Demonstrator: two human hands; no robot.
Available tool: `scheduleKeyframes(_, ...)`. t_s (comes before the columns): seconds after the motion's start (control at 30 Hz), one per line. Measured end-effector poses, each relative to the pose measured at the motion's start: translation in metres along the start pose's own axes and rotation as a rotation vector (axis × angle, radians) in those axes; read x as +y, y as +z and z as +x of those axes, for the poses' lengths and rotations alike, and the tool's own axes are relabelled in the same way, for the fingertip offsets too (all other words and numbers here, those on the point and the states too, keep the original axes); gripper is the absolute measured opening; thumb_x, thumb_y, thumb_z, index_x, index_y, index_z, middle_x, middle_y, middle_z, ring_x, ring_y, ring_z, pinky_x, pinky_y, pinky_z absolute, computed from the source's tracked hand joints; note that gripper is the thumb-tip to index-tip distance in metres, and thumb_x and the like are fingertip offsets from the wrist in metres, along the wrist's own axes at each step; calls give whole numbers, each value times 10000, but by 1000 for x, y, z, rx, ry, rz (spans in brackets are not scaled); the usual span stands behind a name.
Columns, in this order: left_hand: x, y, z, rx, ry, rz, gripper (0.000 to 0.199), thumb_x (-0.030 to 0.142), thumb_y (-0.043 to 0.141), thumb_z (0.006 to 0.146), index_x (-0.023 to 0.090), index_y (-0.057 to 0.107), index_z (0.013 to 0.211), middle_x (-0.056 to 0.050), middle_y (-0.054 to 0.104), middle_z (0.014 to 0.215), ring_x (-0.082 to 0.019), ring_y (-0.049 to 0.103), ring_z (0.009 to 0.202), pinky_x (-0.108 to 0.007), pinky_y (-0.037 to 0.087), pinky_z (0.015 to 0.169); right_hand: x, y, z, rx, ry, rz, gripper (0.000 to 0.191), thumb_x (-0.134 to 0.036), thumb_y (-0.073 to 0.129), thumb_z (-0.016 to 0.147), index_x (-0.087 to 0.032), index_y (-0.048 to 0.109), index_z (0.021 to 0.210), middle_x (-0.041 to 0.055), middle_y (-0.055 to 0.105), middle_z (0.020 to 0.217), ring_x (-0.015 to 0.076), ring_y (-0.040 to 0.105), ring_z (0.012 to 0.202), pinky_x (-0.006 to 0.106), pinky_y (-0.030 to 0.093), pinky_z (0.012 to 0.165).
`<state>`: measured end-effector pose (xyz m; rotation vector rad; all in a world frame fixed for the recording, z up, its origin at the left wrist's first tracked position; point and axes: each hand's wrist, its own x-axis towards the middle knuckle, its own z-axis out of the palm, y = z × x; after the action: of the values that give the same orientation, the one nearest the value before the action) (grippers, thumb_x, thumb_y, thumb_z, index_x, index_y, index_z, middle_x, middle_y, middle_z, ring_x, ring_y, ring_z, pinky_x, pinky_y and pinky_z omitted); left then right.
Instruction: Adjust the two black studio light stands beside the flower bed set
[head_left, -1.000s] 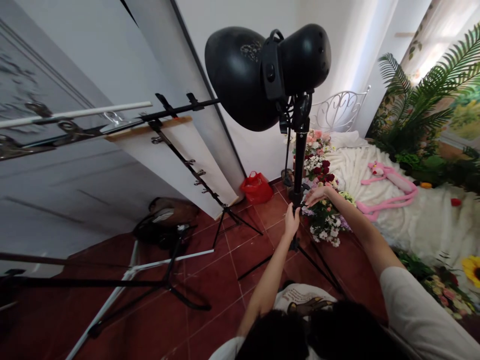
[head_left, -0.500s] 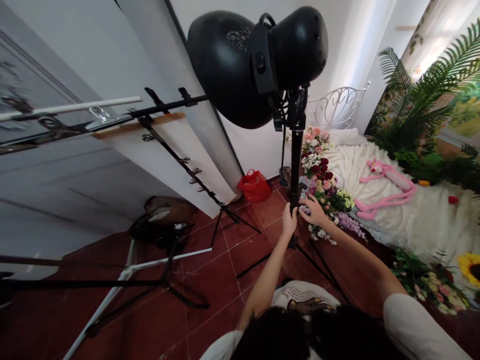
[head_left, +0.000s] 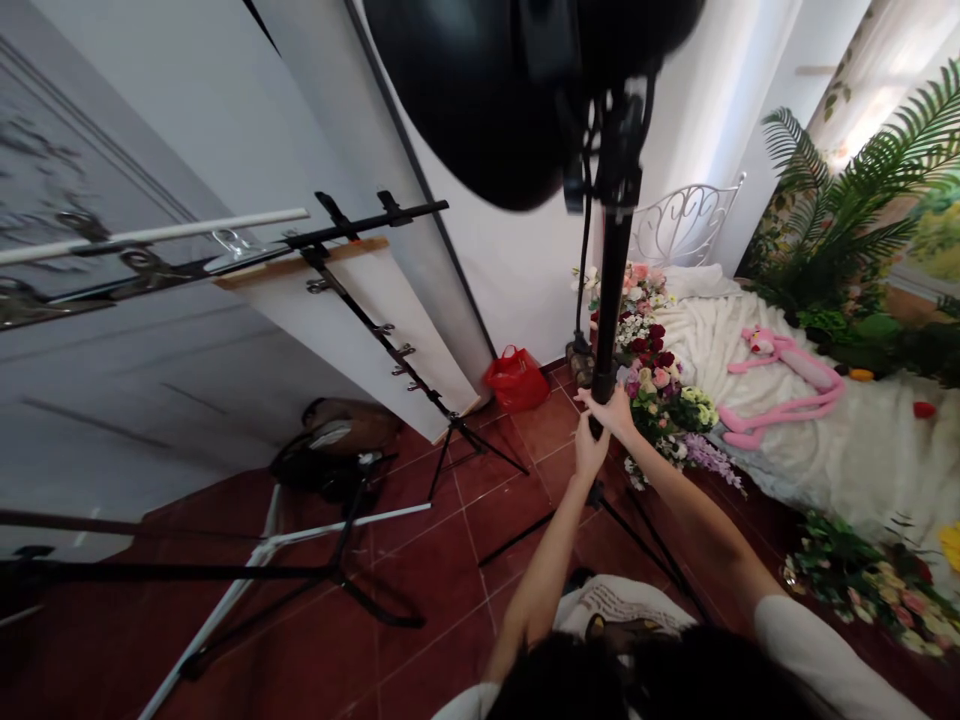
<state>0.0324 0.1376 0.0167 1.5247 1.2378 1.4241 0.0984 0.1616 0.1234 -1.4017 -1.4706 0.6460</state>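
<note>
A black studio lamp [head_left: 480,110] fills the top of the view, partly cut off by the frame edge. It sits on a black light stand [head_left: 611,290] whose tripod legs spread over the floor below. Low on the pole, my left hand [head_left: 592,452] is wrapped round it. My right hand [head_left: 613,412] grips the same pole just above, touching the left hand. A cable [head_left: 584,240] hangs down beside the pole. Part of the grip is hidden behind the fingers.
At left stand a backdrop frame [head_left: 375,325] with clips and a white tripod base [head_left: 262,550]. A red bag [head_left: 517,378] rests by the wall. To the right are artificial flowers [head_left: 656,355], a bed [head_left: 697,310] and a pink plush toy [head_left: 806,375].
The lamp has risen and looms larger, partly leaving the top of the view. My right hand has gone from beside the stand's knob to gripping the pole; my left still holds it.
</note>
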Motion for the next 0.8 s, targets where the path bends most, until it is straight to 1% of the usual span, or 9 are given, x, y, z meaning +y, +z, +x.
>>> scheduleKeyframes(0.1, 11, 6, 13, 43, -58, 2, 272, 322, 590, 740, 159, 619, 956, -61, 674, 841, -177, 619, 777, -281, 489, 730, -37, -10, 16, 37, -47, 148, 328, -458, 608, 781, -144, 697, 754, 71, 718, 743, 201, 672, 769, 357, 516, 812)
scheduleKeyframes(0.2, 17, 18, 25, 143, -139, 12, 228, 334, 597, 723, 133, 661, 809, -57, 663, 705, -162, 596, 646, -247, 452, 610, -64, -19, 26, 9, -57, 198, 387, -486, 608, 776, -118, 680, 682, 91, 705, 706, 193, 665, 701, 313, 533, 716)
scheduleKeyframes(0.27, 18, 25, 29, 221, -179, 67, 212, 326, 598, 713, 126, 667, 727, -50, 637, 625, -151, 570, 581, -235, 417, 560, -71, -27, 28, -32, -80, 192, 411, -508, 604, 777, -116, 674, 678, 95, 700, 715, 191, 661, 705, 309, 531, 716)
scheduleKeyframes(0.33, 17, 30, 29, 275, -186, 116, 199, 312, 595, 707, 127, 662, 675, -41, 610, 575, -137, 541, 542, -225, 387, 534, -65, -38, 27, -152, -161, 188, 401, -519, 615, 770, -123, 682, 771, 89, 701, 791, 194, 659, 777, 315, 524, 771)
scheduleKeyframes(0.43, 15, 33, 28, 314, -174, 140, 211, 319, 587, 714, 129, 650, 646, -28, 583, 545, -114, 498, 510, -213, 356, 513, -31, -56, 22, -342, -274, 217, 439, -532, 587, 795, -165, 629, 1032, 72, 677, 983, 186, 625, 952, 314, 491, 880)
scheduleKeyframes(0.5, 14, 33, 28, 331, -174, 140, 234, 337, 585, 723, 125, 645, 646, -16, 567, 535, -100, 473, 495, -205, 339, 503, 5, -64, 17, -345, -240, 215, 440, -540, 468, 868, -185, 581, 1101, 68, 647, 1054, 170, 598, 1009, 313, 469, 919)
scheduleKeyframes(0.57, 14, 33, 28, 336, -173, 146, 253, 350, 585, 730, 119, 640, 641, -9, 556, 529, -91, 461, 492, -200, 330, 502, 44, -65, 11, -324, -160, 153, 426, -532, 398, 899, -183, 584, 1057, 72, 638, 1042, 169, 585, 1019, 323, 447, 943)
scheduleKeyframes(0.67, 14, 33, 29, 331, -169, 162, 250, 339, 580, 738, 119, 637, 634, -10, 561, 534, -90, 472, 504, -198, 337, 513, 93, -56, -1, -361, -101, 110, 408, -532, 422, 878, -182, 580, 1016, 68, 635, 1003, 175, 586, 979, 333, 448, 917)
scheduleKeyframes(0.8, 14, 33, 29, 329, -162, 191, 203, 307, 588, 732, 132, 624, 636, -10, 565, 556, -93, 491, 513, -201, 348, 520, 115, -40, -14, -321, -67, 116, 366, -513, 440, 859, -173, 574, 884, 27, 621, 823, 150, 589, 796, 287, 477, 788)
